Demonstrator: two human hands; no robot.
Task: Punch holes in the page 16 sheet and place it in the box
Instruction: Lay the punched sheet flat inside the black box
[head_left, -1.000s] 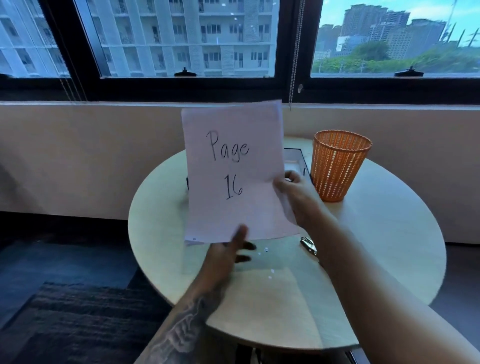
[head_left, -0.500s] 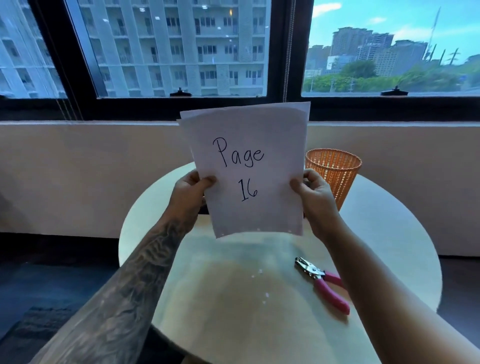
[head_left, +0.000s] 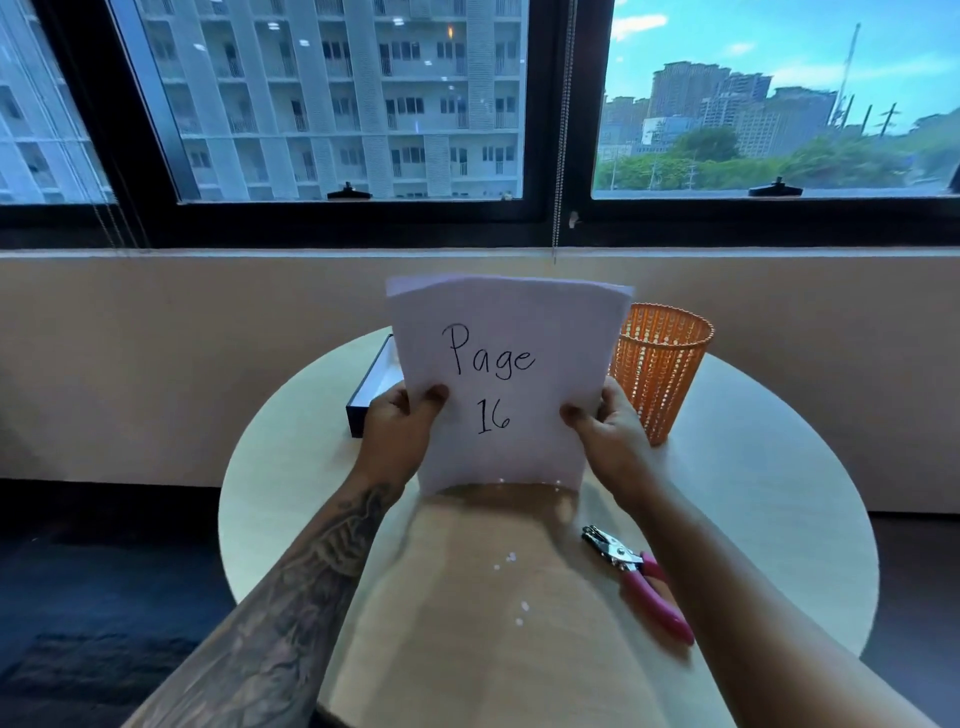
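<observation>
With holes seemingly punched along the bottom edge, holding sheet (head_left: 498, 384) upright at frame centre, left hand (head_left: 397, 428) and right hand (head_left: 613, 434) fingers pinching its sides, probably for lowering into box (head_left: 371, 387) behind.

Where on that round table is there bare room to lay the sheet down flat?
The near middle of the table, between the two forearms, is bare except for a few paper dots. The right side beyond the orange basket is bare too. It is crowded at the back by the box and basket, and at the hole punch.
</observation>
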